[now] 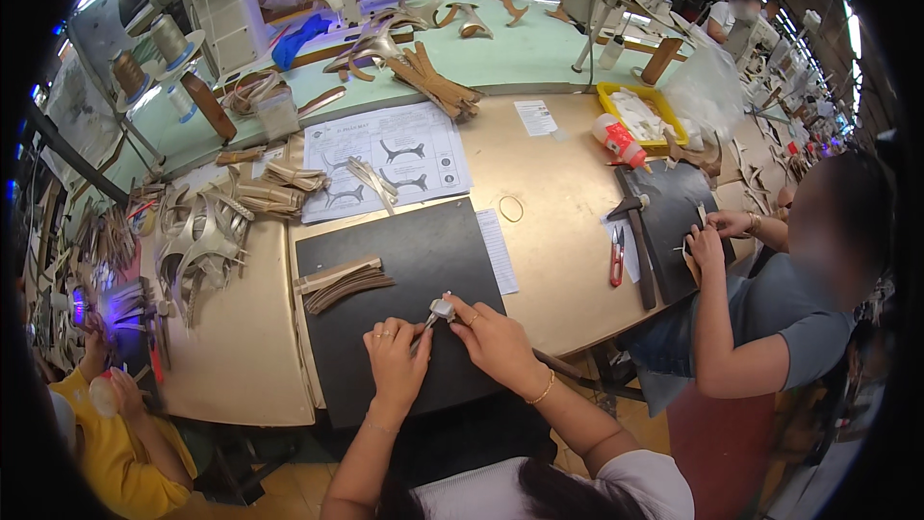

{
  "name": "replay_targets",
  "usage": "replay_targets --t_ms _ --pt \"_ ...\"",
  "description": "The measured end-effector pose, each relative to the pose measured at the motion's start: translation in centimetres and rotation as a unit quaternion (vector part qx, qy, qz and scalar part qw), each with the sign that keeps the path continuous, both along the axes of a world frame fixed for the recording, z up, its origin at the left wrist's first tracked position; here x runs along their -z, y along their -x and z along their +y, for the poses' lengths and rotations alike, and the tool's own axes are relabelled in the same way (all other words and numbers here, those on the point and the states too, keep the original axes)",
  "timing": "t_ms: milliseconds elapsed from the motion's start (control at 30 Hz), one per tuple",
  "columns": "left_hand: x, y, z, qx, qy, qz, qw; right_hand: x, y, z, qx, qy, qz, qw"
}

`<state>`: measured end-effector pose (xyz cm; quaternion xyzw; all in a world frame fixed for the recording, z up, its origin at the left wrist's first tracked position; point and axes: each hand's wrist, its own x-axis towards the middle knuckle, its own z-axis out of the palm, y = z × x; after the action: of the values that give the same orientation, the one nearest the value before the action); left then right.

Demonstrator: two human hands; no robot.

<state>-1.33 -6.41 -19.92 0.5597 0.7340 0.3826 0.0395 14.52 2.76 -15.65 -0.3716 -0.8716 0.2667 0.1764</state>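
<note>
Near the front of a black work mat (404, 241), my two hands almost meet. Thumb and fingers of my left hand (397, 361) are closed on a thin, narrow strip (420, 332). My right hand (496, 339) is closed around a hammer, whose blocky silver head (442, 309) shows at the fingertips; the palm hides its handle. The head sits right by the strip's far end. Farther left on the mat lies a bundle of brown leather strips (348, 289), next to a paler strip (337, 273).
A drawing sheet (390, 159) lies beyond the mat; cut straps (204, 231) are piled left. To the right are red snips (616, 260), another hammer (637, 241), a glue bottle (618, 140) and a yellow tray (643, 116). Co-workers (760, 308) sit at both sides and opposite.
</note>
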Motion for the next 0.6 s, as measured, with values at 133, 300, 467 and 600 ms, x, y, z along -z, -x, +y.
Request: replay_targets --t_ms 133,300,467,600 --pt "-0.18 -0.13 -0.17 -0.006 0.007 0.005 1.0 0.23 0.01 -0.06 0.008 0.007 0.012 1.0" --pt "-0.37 -0.27 -0.16 -0.009 0.011 0.004 1.0 0.48 -0.03 0.0 0.003 -0.001 0.002 1.0" --pt "-0.11 -0.26 -0.15 -0.011 0.012 0.002 1.0 0.62 -0.08 -0.11 0.009 0.002 0.012 1.0" --pt "0.06 -0.08 -0.12 -0.007 0.011 -0.026 1.0 0.6 -0.03 -0.09 0.012 0.002 0.023 1.0"
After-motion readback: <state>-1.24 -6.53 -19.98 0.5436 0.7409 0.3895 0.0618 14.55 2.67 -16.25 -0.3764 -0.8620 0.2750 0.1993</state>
